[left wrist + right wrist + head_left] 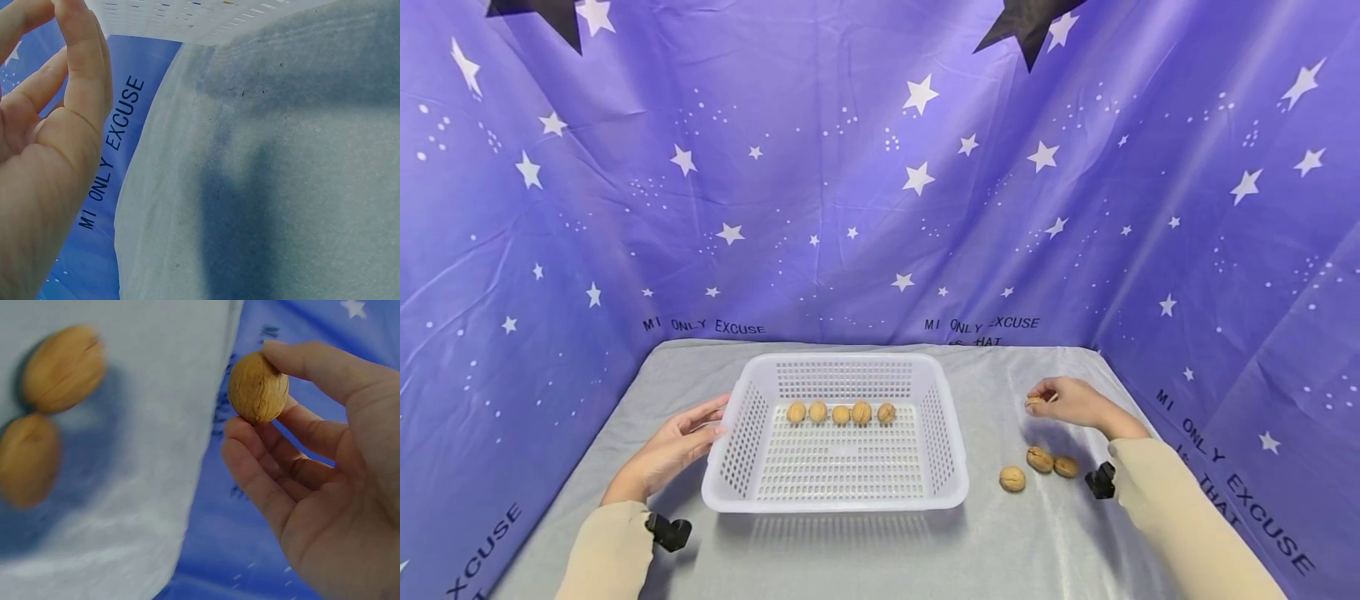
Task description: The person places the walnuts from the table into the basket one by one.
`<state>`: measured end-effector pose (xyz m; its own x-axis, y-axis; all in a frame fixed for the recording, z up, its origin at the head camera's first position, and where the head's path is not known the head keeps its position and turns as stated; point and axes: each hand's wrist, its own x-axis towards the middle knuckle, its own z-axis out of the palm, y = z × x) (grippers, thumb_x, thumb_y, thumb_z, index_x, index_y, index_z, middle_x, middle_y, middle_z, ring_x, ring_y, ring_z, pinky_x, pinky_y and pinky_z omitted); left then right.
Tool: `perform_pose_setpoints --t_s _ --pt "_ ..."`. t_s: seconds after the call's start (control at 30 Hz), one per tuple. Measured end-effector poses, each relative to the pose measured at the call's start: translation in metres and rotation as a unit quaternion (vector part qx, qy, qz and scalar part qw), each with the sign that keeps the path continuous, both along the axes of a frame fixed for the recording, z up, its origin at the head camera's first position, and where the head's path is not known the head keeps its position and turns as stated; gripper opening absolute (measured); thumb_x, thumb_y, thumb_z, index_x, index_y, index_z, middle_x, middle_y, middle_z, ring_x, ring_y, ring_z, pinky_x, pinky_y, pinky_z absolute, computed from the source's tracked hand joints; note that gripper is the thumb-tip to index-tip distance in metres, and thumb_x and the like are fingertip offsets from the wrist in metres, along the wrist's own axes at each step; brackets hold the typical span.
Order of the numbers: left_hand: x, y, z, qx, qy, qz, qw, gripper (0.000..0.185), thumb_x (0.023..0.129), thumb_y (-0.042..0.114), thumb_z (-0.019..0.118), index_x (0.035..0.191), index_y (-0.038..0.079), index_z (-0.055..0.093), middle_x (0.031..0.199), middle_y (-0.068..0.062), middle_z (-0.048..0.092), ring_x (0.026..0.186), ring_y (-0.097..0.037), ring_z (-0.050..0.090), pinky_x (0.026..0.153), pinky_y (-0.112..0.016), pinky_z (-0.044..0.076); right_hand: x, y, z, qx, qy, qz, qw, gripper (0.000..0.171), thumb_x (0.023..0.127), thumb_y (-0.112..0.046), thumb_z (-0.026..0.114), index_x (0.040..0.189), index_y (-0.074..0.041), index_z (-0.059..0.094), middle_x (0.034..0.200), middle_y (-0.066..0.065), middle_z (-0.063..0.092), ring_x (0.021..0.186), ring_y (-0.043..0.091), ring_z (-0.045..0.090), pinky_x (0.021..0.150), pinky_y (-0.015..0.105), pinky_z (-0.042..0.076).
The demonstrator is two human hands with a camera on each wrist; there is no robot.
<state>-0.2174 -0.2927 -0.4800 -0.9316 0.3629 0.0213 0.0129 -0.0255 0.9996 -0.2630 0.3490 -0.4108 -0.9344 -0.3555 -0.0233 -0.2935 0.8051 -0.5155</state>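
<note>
A white perforated plastic basket [730, 467] sits mid-table on a grey cloth, with several walnuts [841, 413] lined up along its far inner side. My left hand [681, 442] rests against the basket's left wall with relaxed fingers [81, 69]; the basket's edge [187, 19] shows at the top of the left wrist view. My right hand [1063, 400] is to the right of the basket and pinches one walnut [257, 387] between thumb and fingers. Three loose walnuts [1040, 459] lie on the cloth near that wrist, and two walnuts [62, 365] appear blurred in the right wrist view.
The grey cloth [1015, 550] covers the table, with open cloth in front of the basket. A purple star-printed backdrop [880, 208] encloses the back and both sides. Small black wrist camera mounts [668, 533] sit by each sleeve.
</note>
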Motion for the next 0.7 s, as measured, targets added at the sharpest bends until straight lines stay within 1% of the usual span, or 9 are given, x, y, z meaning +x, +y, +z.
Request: perform_pose_setpoints --t_s 0.27,0.37,0.5,0.6,0.7 --pt "0.001 0.0 0.0 -0.002 0.002 -0.002 1.0 0.061 0.102 0.002 0.054 0.155 -0.006 0.024 0.145 -0.027 0.042 0.12 -0.015 0.059 0.1 -0.027 0.049 -0.015 -0.042 0.031 -0.004 0.03 0.045 0.998 0.026 0.091 -0.02 0.074 0.107 0.0 0.071 0.094 0.002 0.069 0.087 0.018 0.063 0.075 0.034 0.054" --pt "0.001 -0.001 0.0 -0.002 0.001 -0.001 1.0 0.062 0.102 0.002 0.054 0.155 -0.006 0.023 0.146 -0.028 0.041 0.121 -0.015 0.058 0.1 -0.027 0.049 -0.019 -0.064 0.043 -0.005 0.03 0.062 0.998 0.027 0.091 -0.019 0.073 0.109 0.001 0.071 0.098 0.005 0.07 0.09 0.021 0.064 0.078 0.037 0.055" --pt "0.001 0.0 0.001 -0.004 -0.002 -0.001 1.0 0.062 0.103 0.002 0.054 0.155 -0.006 0.023 0.146 -0.028 0.04 0.121 -0.014 0.058 0.1 -0.027 0.049 -0.024 -0.097 0.053 0.008 0.035 0.083 0.996 0.028 0.091 -0.019 0.073 0.11 0.0 0.071 0.1 0.005 0.071 0.095 0.024 0.066 0.082 0.04 0.057" --pt "0.001 0.0 0.001 -0.006 -0.003 0.001 1.0 0.061 0.103 0.003 0.054 0.155 -0.006 0.023 0.146 -0.028 0.041 0.12 -0.013 0.058 0.101 -0.027 0.048 -0.029 -0.122 0.057 0.016 0.044 0.103 0.994 0.028 0.089 -0.02 0.074 0.109 -0.001 0.072 0.1 0.004 0.071 0.095 0.023 0.066 0.082 0.038 0.057" --pt "0.001 0.001 0.002 -0.006 -0.002 -0.001 1.0 0.061 0.103 0.003 0.054 0.156 -0.006 0.024 0.146 -0.027 0.041 0.121 -0.013 0.058 0.101 -0.027 0.048 -0.03 -0.146 0.061 0.02 0.04 0.121 0.992 0.031 0.088 -0.019 0.075 0.112 0.0 0.072 0.102 0.005 0.07 0.095 0.022 0.066 0.083 0.035 0.057"
